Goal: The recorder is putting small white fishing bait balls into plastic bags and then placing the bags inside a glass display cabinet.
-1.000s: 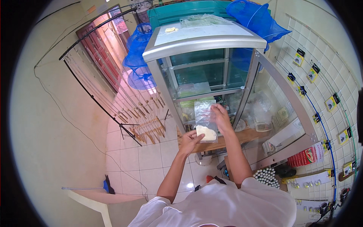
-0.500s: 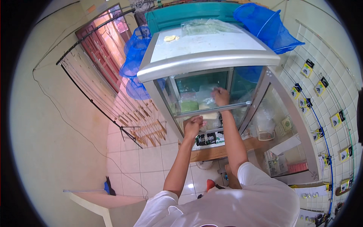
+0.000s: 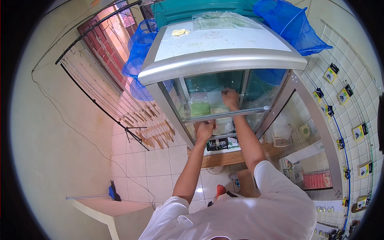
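My left hand (image 3: pixel 205 130) is closed, fingers curled, at the opening below the lower bar of a glass display case's (image 3: pixel 224 61) front pane. Whatever its fingers hold is too small to name. Higher and to the right, my right hand (image 3: pixel 231 99) is closed in a fist beside a hazy sheet of clear plastic (image 3: pixel 216 97); I cannot tell whether it grips that. Between the hands lies a clear plastic bag (image 3: pixel 225 125) with something pale in it. A light-green packet (image 3: pixel 200 108) sits inside the case, left of my right hand.
A black-and-white printed strip (image 3: pixel 218 144) runs above a wooden ledge (image 3: pixel 216 161). Flat plastic bags (image 3: pixel 212 21) and a pale yellow scrap (image 3: pixel 179 32) lie on the case's top. Blue nets (image 3: pixel 286 26) hang around it. A rack with wooden-handled rods (image 3: pixel 158 132) stands left.
My right hand has shifted slightly left and up. The pale block beside my left hand no longer shows clearly; a clear bag with pale contents shows there. The view has shifted slightly.
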`<action>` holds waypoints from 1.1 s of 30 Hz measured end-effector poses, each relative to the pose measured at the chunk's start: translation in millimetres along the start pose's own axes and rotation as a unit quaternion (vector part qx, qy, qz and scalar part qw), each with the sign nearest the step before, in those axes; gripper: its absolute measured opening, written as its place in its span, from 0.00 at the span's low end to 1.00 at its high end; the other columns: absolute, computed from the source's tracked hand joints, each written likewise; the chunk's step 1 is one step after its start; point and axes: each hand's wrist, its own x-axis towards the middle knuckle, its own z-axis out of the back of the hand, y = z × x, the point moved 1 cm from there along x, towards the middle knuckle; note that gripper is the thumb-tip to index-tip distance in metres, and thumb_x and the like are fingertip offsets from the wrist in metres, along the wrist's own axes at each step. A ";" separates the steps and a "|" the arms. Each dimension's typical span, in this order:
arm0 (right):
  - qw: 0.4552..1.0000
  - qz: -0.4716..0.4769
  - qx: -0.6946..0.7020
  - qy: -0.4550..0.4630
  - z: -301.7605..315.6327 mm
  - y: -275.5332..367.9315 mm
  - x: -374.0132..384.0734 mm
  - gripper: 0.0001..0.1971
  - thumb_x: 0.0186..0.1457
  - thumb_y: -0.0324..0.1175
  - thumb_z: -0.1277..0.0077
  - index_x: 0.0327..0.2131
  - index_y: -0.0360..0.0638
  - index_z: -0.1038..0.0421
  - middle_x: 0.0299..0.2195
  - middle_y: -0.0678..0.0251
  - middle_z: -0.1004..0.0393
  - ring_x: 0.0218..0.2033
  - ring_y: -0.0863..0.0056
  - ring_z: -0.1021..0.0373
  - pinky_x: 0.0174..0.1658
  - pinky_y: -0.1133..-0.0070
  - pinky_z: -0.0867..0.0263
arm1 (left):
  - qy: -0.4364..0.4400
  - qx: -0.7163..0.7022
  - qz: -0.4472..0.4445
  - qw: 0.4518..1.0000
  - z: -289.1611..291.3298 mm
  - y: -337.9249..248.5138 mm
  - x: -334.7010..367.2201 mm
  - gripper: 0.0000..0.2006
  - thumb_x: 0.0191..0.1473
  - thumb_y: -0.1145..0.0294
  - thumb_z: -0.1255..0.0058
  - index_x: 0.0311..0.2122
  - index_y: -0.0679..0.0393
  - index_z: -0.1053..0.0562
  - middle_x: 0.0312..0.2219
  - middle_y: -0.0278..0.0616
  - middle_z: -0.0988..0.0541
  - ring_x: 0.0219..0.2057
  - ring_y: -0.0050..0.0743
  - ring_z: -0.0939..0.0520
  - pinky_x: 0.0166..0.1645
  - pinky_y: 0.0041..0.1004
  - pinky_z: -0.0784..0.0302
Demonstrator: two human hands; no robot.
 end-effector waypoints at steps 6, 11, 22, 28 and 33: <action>0.977 0.040 -0.092 -0.186 8.2 7.2 -16.2 0.18 0.50 0.40 0.43 0.46 0.50 0.24 0.40 0.53 0.22 0.45 0.53 0.26 0.48 0.62 0.31 | -0.025 0.097 -0.062 0.993 -1.0 -5.8 -0.9 0.12 0.52 0.71 0.43 0.29 0.74 0.25 0.19 0.47 0.20 0.18 0.31 0.17 0.24 0.29 0.21; 0.994 0.012 -0.102 0.028 4.0 29.5 -32.0 0.13 0.47 0.39 0.42 0.38 0.54 0.19 0.40 0.58 0.21 0.44 0.56 0.26 0.49 0.60 0.32 | -0.019 0.101 0.000 0.995 5.3 -4.9 -4.7 0.15 0.52 0.66 0.41 0.27 0.73 0.24 0.18 0.48 0.20 0.16 0.33 0.18 0.25 0.30 0.23; 0.991 0.054 -0.126 -0.004 5.5 26.9 -42.3 0.08 0.45 0.39 0.44 0.29 0.58 0.17 0.32 0.61 0.20 0.38 0.55 0.24 0.47 0.59 0.33 | -0.027 0.135 -0.037 0.990 14.4 -9.2 -8.2 0.16 0.53 0.64 0.42 0.27 0.71 0.23 0.16 0.49 0.21 0.16 0.33 0.18 0.25 0.30 0.23; 0.991 0.085 0.032 -0.102 30.9 16.2 -79.1 0.10 0.48 0.39 0.46 0.29 0.48 0.18 0.31 0.57 0.20 0.36 0.54 0.25 0.41 0.65 0.30 | 0.018 -0.002 -0.070 0.997 17.9 -13.3 -36.4 0.14 0.56 0.70 0.45 0.44 0.69 0.27 0.21 0.45 0.20 0.14 0.25 0.22 0.19 0.25 0.29; 0.968 0.069 0.154 -0.188 55.3 27.5 -177.5 0.11 0.53 0.35 0.48 0.32 0.37 0.22 0.26 0.56 0.23 0.25 0.62 0.28 0.32 0.70 0.34 | 0.081 -0.034 -0.068 0.994 24.5 -17.7 -84.3 0.13 0.57 0.73 0.47 0.46 0.65 0.27 0.20 0.39 0.22 0.14 0.19 0.26 0.19 0.22 0.32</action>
